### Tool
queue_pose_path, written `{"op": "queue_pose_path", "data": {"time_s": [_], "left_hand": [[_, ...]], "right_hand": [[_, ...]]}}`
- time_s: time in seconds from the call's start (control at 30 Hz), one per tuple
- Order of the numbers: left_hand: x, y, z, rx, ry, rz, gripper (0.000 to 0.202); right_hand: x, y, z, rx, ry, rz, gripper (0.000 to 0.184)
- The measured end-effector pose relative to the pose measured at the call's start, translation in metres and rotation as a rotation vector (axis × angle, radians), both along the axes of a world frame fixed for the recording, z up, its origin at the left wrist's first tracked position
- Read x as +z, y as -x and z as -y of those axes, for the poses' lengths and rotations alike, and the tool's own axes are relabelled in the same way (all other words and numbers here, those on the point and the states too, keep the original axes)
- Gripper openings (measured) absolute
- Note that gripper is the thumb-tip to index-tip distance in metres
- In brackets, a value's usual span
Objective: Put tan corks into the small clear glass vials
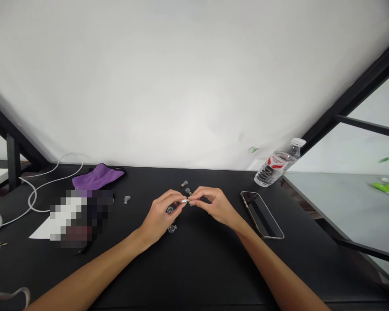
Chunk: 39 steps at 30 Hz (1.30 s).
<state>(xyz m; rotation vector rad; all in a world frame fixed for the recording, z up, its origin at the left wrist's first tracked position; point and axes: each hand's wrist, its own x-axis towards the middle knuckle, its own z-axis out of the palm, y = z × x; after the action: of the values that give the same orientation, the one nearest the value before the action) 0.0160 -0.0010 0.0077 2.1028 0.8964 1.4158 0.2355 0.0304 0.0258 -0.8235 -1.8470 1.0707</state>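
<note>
Both my hands meet above the black tabletop (194, 276), with my left hand (160, 216) and my right hand (215, 205) pinching a tiny clear glass vial (184, 201) between their fingertips. The fingers hide most of it. Around my hands lie more small glass vials: one (184, 183) with a brown top, one (188, 191) by my right fingers, and one (172, 229) below my left palm. Another (170, 210) is partly hidden by my left hand. A further vial (126, 199) lies off to the left.
A smartphone (262, 214) lies right of my hands. A water bottle (278, 163) lies at the far edge. On the left are a purple cloth (97, 178), a pixelated patch (79, 218), white paper (40, 233) and a white cable (30, 201). A grey table (343, 207) stands to the right.
</note>
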Motion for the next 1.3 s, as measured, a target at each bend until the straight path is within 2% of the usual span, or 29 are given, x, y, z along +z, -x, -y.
{"op": "queue_pose_path", "data": {"time_s": [0.23,0.47,0.6,0.73,0.83,1.03,1.3], "left_hand": [[0.0,-0.001,0.001,-0.001,0.007,0.02,0.014],[-0.001,-0.001,0.004,0.07,-0.047,-0.047,0.021],[-0.006,0.0,0.002,0.073,-0.088,-0.109,0.023],[-0.009,0.002,-0.003,0.082,-0.03,-0.161,0.023],[-0.007,0.002,-0.006,0.125,-0.017,-0.284,0.016],[-0.004,-0.002,-0.014,0.24,-0.097,-0.615,0.008],[-0.01,-0.011,-0.03,0.273,-0.187,-0.823,0.009]], "right_hand": [[-0.004,0.004,-0.001,-0.012,0.093,-0.047,0.019],[-0.008,0.012,0.001,0.001,0.212,-0.136,0.027],[-0.015,0.019,0.001,-0.046,0.222,-0.159,0.03],[-0.02,0.021,-0.001,-0.074,0.199,-0.114,0.033],[-0.02,0.018,-0.005,-0.122,0.153,-0.078,0.034],[-0.012,-0.003,-0.019,-0.328,0.063,-0.095,0.043],[-0.01,-0.013,-0.025,-0.361,0.02,-0.098,0.047]]}}
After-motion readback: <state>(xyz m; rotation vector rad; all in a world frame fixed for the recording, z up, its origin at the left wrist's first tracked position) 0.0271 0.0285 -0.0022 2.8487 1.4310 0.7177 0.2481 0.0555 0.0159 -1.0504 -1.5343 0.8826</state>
